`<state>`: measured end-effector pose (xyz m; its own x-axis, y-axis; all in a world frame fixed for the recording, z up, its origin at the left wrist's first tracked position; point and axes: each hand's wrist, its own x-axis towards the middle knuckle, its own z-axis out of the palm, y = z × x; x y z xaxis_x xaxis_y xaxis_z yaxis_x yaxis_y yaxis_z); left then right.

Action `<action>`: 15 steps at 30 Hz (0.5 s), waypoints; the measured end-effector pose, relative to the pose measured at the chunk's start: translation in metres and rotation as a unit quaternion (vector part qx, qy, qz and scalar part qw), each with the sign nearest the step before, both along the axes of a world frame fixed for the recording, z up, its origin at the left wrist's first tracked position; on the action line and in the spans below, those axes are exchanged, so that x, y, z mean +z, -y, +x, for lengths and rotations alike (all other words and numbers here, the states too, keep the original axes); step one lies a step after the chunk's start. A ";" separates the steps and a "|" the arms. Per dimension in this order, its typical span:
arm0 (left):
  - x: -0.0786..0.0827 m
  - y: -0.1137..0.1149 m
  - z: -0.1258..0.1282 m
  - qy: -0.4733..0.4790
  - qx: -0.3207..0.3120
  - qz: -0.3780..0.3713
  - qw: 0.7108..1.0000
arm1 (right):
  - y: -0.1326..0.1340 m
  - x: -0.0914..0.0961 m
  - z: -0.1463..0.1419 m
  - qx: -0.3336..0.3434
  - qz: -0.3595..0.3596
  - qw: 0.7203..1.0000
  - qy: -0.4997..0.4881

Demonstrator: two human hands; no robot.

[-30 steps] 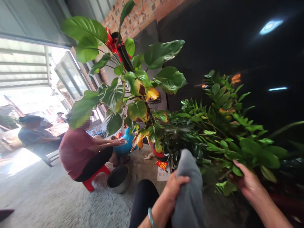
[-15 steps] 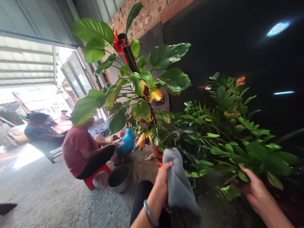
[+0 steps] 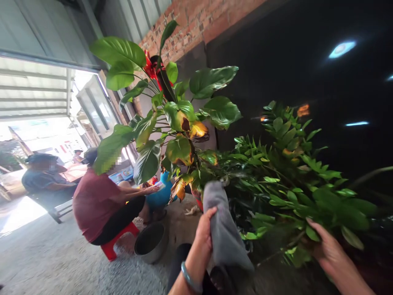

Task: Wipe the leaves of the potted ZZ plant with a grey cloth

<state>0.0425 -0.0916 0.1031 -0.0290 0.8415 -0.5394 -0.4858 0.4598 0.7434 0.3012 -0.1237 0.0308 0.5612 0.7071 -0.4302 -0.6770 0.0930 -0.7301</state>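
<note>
- Since the leafy green plant (image 3: 294,180) is the biggest thing before you, judge it first: its stems look springy and the leaflets easy to tear, so support a stem low
- Your right hand (image 3: 327,246) cups the lower fronds, fingers loosely curled, not clamped
- The grey cloth (image 3: 222,229) looks soft and light; your left hand (image 3: 202,237) holds it bunched, raised against the foliage

A metal basin (image 3: 151,242) sits left of the cloth (image 3: 221,229), with leafy plants (image 3: 285,180) to its right.
</note>
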 end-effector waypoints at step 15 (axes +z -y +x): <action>0.010 -0.007 0.002 -0.083 0.011 0.193 0.978 | 0.000 -0.003 -0.002 -0.015 0.014 1.000 0.000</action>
<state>0.0443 -0.0843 0.1133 -0.1089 0.9796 -0.1691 -0.3501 0.1214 0.9288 0.2992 -0.1234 0.0281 0.5819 0.7019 -0.4106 -0.6740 0.1337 -0.7265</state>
